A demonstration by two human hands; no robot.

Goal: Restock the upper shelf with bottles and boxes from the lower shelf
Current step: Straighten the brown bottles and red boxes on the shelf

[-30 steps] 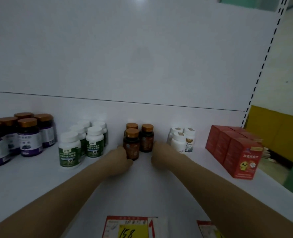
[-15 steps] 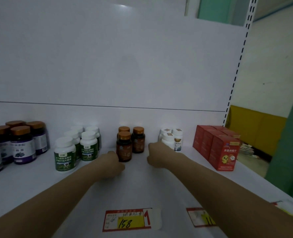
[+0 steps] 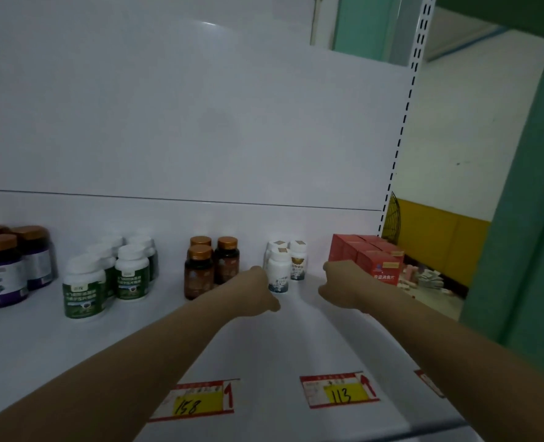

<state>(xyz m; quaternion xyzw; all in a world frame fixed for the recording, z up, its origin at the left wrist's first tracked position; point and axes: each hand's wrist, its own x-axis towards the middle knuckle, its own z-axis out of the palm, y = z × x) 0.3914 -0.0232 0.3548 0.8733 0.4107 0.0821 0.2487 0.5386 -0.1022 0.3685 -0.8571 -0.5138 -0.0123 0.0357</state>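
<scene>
On the shelf (image 3: 41,346) stand three brown bottles (image 3: 199,272), three small white bottles (image 3: 278,269) and at least three red boxes (image 3: 379,266). The left hand (image 3: 257,291) is against the front white one and the right hand (image 3: 340,288) is just before the boxes. Both hands' fingers curl out of sight, so I cannot tell their grip.

Left hand (image 3: 257,291), right hand (image 3: 340,288) moved right — off brown bottles (image 3: 199,271), flanking white bottles (image 3: 278,269)

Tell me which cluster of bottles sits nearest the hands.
The small white bottles with tan-topped caps, between the amber bottles and the red boxes; the left hand and right hand flank them.
</scene>
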